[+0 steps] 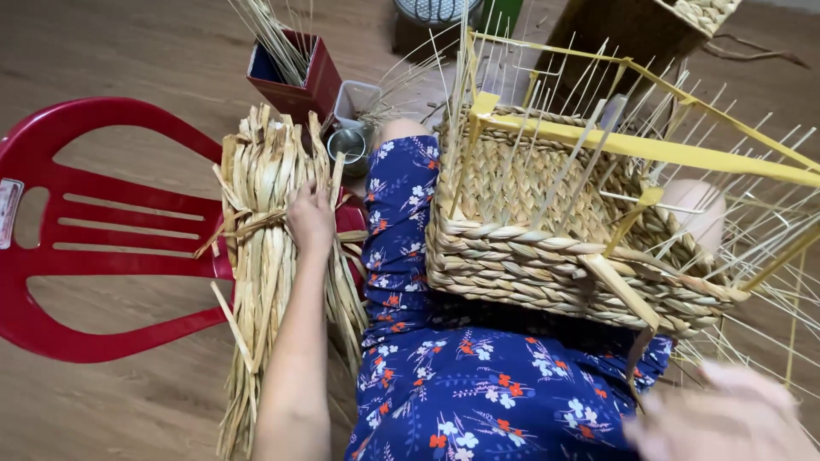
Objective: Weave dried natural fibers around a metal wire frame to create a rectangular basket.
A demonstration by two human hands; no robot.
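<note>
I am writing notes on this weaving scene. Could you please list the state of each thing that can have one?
Half-woven straw basket: unfinished, resting on the lap, thin stakes sticking up.
Yellow frame: set inside the basket.
Tied bundle of dried straw: lying on the chair edge, under the left hand.
Red plastic chair: tipped over.
Red square tin: upright, filled with thin sticks.
Right hand: blurred, empty.
</note>
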